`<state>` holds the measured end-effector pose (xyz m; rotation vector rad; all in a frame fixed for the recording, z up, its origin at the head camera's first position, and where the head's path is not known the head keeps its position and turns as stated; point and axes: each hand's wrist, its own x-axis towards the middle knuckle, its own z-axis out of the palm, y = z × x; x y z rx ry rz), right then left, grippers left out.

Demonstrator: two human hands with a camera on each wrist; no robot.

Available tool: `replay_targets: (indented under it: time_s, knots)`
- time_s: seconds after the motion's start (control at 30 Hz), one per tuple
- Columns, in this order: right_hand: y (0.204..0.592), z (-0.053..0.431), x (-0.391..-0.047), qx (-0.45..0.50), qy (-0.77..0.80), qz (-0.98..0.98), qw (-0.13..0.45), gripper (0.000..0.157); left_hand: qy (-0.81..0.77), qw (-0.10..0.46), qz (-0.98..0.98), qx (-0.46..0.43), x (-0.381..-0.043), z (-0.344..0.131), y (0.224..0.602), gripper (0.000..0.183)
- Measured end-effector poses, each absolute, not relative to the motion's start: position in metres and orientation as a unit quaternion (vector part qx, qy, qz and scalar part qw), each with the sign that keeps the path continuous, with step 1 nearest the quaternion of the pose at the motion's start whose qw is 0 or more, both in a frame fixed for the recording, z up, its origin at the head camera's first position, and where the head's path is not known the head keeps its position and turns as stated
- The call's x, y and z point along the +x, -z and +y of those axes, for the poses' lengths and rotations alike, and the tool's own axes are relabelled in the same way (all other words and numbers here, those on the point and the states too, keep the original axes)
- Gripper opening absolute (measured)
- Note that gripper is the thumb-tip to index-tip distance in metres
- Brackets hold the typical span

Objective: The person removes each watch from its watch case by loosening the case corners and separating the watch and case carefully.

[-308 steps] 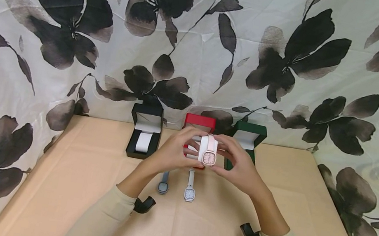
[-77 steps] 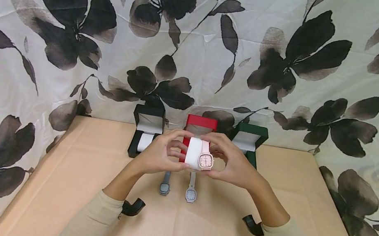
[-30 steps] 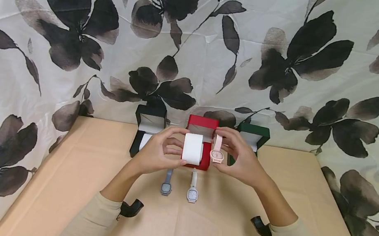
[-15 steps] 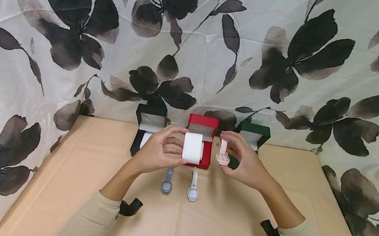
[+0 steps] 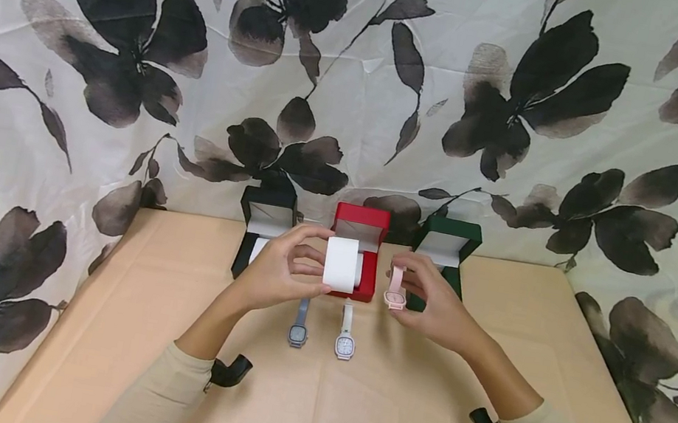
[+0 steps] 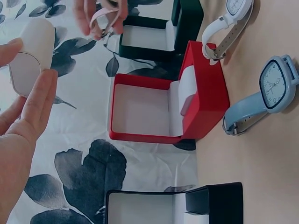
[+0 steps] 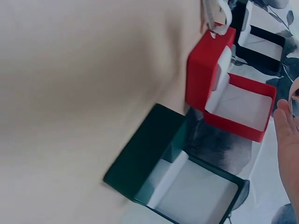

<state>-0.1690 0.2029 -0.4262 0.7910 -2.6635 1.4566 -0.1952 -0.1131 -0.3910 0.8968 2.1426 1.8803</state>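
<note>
My left hand (image 5: 275,268) holds a white watch cushion (image 5: 340,264) between thumb and fingers, raised in front of the red box. In the left wrist view the cushion (image 6: 42,46) shows a bare rounded side, with no strap around it. To its right, my right hand (image 5: 437,307) pinches a pink watch (image 5: 395,299), which hangs dial down with its strap still in a loop. Watch and cushion are apart. On the table below lie a blue watch (image 5: 297,335) and a white watch (image 5: 345,346), side by side.
Three open watch boxes stand along the back: black (image 5: 242,255), red (image 5: 368,276) and green (image 5: 453,278). White cushions sit in the black and red ones; the right hand partly covers the green one. Behind them hangs a floral cloth (image 5: 387,85).
Earlier the pink watch was around the cushion, held by both hands. It has come off; the right hand has carried it rightward and slightly lower. The left hand keeps the cushion nearly still.
</note>
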Motion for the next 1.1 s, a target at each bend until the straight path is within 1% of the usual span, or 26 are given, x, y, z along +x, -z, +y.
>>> replay_targets:
  time_s: [0.17,0.37,0.5,0.83,1.1]
  knots:
    - [0.434,0.202,-0.165,0.238,-0.46,-0.855,-0.018,0.073,-0.629,0.077,0.713,0.301,-0.195,-0.114,0.391,0.078]
    - [0.445,0.202,-0.163,0.216,-0.438,-0.872,-0.04,0.075,-0.627,0.076,0.715,0.3,-0.195,-0.116,0.392,0.078]
    - [0.454,0.202,-0.162,0.218,-0.436,-0.872,-0.042,0.074,-0.627,0.074,0.716,0.298,-0.194,-0.117,0.393,0.078]
    - [0.468,0.204,-0.159,0.222,-0.397,-0.891,-0.019,0.071,-0.62,0.071,0.722,0.298,-0.194,-0.117,0.394,0.078]
    - [0.48,0.206,-0.158,0.21,-0.384,-0.898,-0.04,0.071,-0.62,0.074,0.722,0.298,-0.194,-0.115,0.393,0.077]
